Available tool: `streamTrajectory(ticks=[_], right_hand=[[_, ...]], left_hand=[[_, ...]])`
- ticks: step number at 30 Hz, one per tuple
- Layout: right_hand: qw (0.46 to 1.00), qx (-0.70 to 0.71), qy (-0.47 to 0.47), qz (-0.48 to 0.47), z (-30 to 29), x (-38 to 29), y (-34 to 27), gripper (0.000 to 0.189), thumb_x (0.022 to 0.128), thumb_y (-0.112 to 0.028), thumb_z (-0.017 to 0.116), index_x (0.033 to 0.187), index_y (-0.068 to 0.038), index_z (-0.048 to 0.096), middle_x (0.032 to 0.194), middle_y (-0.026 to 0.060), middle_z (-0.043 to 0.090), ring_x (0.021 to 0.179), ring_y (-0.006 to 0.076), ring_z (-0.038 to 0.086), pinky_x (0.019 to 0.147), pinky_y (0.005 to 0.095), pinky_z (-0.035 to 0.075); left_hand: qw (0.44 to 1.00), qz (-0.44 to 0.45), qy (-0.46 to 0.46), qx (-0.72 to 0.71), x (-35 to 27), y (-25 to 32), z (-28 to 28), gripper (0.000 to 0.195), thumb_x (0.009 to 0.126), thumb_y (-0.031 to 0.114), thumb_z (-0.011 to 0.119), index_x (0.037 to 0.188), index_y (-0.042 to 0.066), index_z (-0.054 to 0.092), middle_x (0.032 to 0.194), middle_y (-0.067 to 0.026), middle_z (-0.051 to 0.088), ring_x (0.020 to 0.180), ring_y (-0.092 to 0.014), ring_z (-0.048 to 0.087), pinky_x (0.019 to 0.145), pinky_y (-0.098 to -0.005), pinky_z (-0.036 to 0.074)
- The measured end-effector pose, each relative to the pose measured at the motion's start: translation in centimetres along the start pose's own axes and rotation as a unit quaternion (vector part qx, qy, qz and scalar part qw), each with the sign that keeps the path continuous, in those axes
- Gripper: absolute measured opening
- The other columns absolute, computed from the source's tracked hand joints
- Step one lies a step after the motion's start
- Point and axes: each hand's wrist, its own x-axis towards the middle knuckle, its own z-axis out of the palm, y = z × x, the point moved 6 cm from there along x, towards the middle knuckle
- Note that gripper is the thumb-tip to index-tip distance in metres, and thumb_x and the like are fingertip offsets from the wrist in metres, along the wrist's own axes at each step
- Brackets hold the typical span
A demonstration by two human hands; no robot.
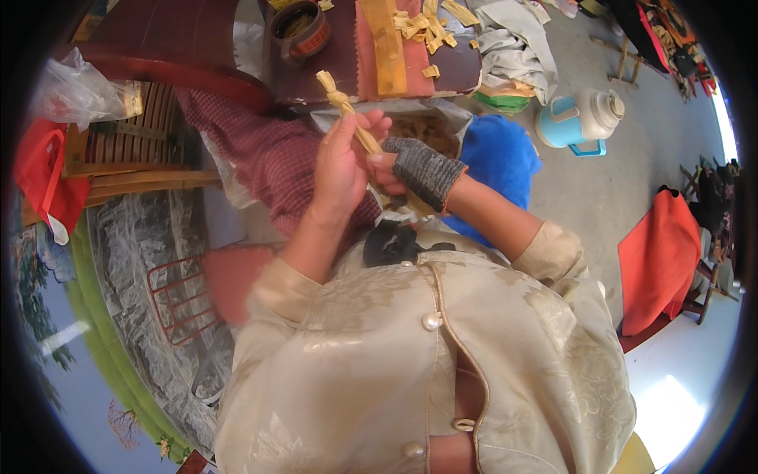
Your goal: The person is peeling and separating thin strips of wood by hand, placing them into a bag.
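A pale yellow cord of dried, husk-like strips point(365, 137) slants between my two hands, with a knot near its upper end. My bare left hand point(345, 163) holds it just below the knot, thumb against it and fingertips raised. My right hand point(391, 169), in a grey knitted fingerless glove point(423, 172), pinches the lower part between thumb and fingers. Whatever continues below the right hand is mostly hidden by it. Behind the hands, a pale bag point(462, 112) holds brownish pieces point(423, 127). Short yellow strips point(432, 26) lie on the dark table point(462, 65) beyond.
A wooden board point(384, 47) lies on a pink cloth point(364, 65) on the table, beside a mug point(301, 29) of dark liquid. Blue fabric point(497, 166) is right of my lap. A turquoise-and-white thermos jug point(577, 121) stands on the floor. A slatted wooden chair point(142, 142) is at left.
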Motion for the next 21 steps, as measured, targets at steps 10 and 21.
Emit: streamTrajectory(ticks=[10, 21], right_hand=[[0.974, -0.208, 0.090, 0.016, -0.6, -3.6, 0.3, 0.022, 0.081, -0.024, 0.059, 0.076, -0.003, 0.056, 0.055, 0.0024, 0.049, 0.044, 0.0117, 0.045, 0.040, 0.0258, 0.037], [0.674, -0.612, 0.182, -0.371, 2.0, -6.1, -8.4, 0.016, 0.078, -0.021, 0.062, 0.082, -0.005, 0.059, 0.076, 0.0070, 0.058, 0.068, 0.0205, 0.057, 0.064, 0.0325, 0.046]], left_hand=[[0.997, 0.038, 0.016, -0.067, 1.7, 2.3, -1.0, 0.018, 0.096, 0.025, 0.038, 0.091, 0.010, 0.046, 0.069, 0.0011, 0.041, 0.064, -0.012, 0.042, 0.064, -0.0296, 0.043], [0.910, -0.004, -0.202, 0.363, -1.3, 0.3, 2.6, 0.020, 0.090, 0.014, 0.045, 0.096, 0.000, 0.057, 0.099, -0.0037, 0.058, 0.094, -0.014, 0.052, 0.081, -0.0293, 0.041]])
